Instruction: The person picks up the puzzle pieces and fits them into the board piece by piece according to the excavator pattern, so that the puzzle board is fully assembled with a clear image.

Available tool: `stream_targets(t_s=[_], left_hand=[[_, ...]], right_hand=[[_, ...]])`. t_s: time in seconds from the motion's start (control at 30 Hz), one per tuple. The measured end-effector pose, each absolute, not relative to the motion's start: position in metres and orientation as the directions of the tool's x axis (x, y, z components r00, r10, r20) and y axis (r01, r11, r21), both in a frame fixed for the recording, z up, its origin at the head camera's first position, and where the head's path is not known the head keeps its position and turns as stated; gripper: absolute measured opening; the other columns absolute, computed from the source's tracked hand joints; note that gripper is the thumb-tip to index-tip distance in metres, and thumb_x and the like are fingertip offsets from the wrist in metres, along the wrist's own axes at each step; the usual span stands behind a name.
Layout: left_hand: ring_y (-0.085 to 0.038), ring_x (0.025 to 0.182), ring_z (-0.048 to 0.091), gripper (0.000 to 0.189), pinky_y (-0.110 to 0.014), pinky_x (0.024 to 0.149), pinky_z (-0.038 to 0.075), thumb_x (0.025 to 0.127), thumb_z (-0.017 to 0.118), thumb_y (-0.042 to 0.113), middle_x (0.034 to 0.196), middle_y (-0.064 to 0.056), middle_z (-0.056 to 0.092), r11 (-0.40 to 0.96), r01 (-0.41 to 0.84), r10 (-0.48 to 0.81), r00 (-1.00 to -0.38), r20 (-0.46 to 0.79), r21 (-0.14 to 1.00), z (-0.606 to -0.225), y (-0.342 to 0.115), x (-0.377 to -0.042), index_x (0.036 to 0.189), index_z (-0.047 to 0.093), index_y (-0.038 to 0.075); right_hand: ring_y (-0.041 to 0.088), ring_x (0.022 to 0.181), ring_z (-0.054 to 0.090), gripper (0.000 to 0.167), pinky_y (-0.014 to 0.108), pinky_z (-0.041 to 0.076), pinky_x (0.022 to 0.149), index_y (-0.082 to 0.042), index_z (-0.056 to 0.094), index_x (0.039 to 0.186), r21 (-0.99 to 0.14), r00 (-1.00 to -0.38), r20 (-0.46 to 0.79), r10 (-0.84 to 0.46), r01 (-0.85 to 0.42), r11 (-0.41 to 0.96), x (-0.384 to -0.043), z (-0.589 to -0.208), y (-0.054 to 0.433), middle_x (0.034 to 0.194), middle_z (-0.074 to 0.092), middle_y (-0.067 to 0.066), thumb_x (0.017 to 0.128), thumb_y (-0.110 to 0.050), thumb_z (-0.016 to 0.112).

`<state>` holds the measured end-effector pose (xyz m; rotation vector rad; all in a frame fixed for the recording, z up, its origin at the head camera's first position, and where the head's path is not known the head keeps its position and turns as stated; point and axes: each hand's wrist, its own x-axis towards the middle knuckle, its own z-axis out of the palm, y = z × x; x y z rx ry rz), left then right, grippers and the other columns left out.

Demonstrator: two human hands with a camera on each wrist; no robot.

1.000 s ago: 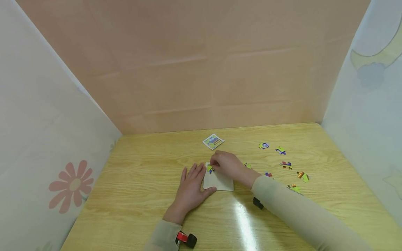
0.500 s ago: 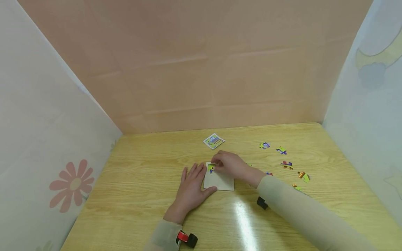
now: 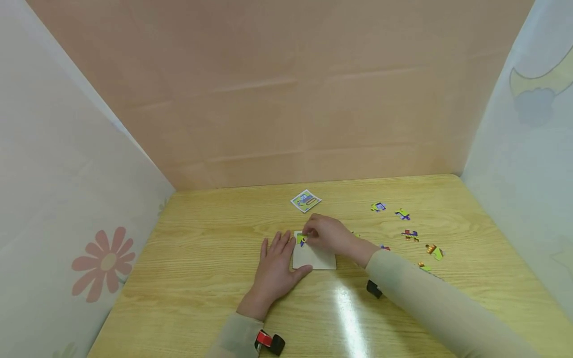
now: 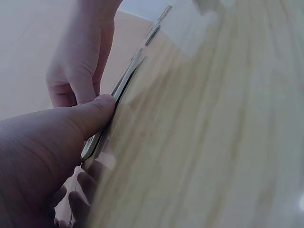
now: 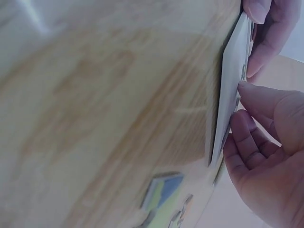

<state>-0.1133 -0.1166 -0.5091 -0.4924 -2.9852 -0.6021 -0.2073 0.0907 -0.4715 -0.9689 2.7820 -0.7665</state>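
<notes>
A pale square puzzle board [image 3: 315, 259] lies on the table in front of the person. Along its left edge rests the left hand [image 3: 275, 271], fingers extended and the thumb at the near edge; the left wrist view shows that thumb [image 4: 97, 111] against the board's side. At the board's far left corner, the right hand [image 3: 329, 234] pinches a green puzzle piece [image 3: 300, 239] with purple and yellow marks, partly hidden by the fingers. In the right wrist view, the right thumb [image 5: 259, 97] and curled fingers meet low at the board's face.
A small picture card [image 3: 306, 201] lies beyond the board. Several loose puzzle pieces are scattered to the right, among them a red-and-purple one [image 3: 410, 235] and an orange-and-green one [image 3: 434, 251]; the right forearm covers part of that area. A peach backdrop [image 3: 286, 99] closes the far side.
The right wrist and forearm have shifted slightly right while the fingertips stay at the same corner. The board has straightened a little, the left hand moving with it.
</notes>
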Motion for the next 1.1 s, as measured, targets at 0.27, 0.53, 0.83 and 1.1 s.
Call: stream_targets(t_s=[0.27, 0.53, 0.83, 1.1], left_hand=[[-0.039, 0.164, 0.03, 0.085, -0.068, 0.133, 0.013, 0.103, 0.071, 0.063, 0.173, -0.013, 0.044, 0.877, 0.332, 0.316, -0.943, 0.104, 0.346, -0.506, -0.117, -0.114, 0.161, 0.055, 0.003], [-0.036, 0.165, 0.03, 0.086, -0.063, 0.135, 0.013, 0.104, 0.069, 0.064, 0.174, -0.014, 0.042, 0.872, 0.346, 0.328, -0.938, 0.111, 0.345, -0.512, -0.119, -0.118, 0.161, 0.054, 0.002], [-0.034, 0.165, 0.031, 0.084, -0.062, 0.135, 0.012, 0.104, 0.069, 0.063, 0.173, -0.014, 0.043, 0.868, 0.333, 0.314, -0.943, 0.111, 0.369, -0.516, -0.119, -0.117, 0.16, 0.056, 0.002], [-0.033, 0.165, 0.031, 0.088, -0.06, 0.136, 0.012, 0.103, 0.068, 0.066, 0.175, -0.012, 0.042, 0.88, 0.314, 0.298, -0.949, 0.101, 0.356, -0.517, -0.121, -0.117, 0.162, 0.054, 0.002]], right_hand=[[0.012, 0.088, 0.063, 0.015, 0.032, 0.059, 0.081, -0.007, 0.082, 0.112, -0.495, -0.794, 0.057, -0.606, -0.549, 0.673, -0.207, -0.472, 0.089, 0.104, 0.069, 0.0, 0.097, -0.007, 0.083], [0.013, 0.091, 0.065, 0.014, 0.033, 0.06, 0.083, -0.008, 0.082, 0.111, -0.501, -0.783, 0.08, -0.617, -0.567, 0.654, -0.21, -0.474, 0.092, 0.106, 0.07, 0.0, 0.098, -0.006, 0.082], [0.016, 0.097, 0.069, 0.019, 0.037, 0.061, 0.09, -0.008, 0.081, 0.116, -0.541, -0.776, 0.098, -0.623, -0.567, 0.621, -0.21, -0.474, 0.099, 0.109, 0.073, 0.0, 0.097, -0.007, 0.084], [0.019, 0.103, 0.07, 0.027, 0.043, 0.061, 0.093, -0.006, 0.078, 0.125, -0.592, -0.814, 0.088, -0.574, -0.506, 0.627, -0.214, -0.464, 0.113, 0.116, 0.075, 0.004, 0.099, -0.011, 0.084]])
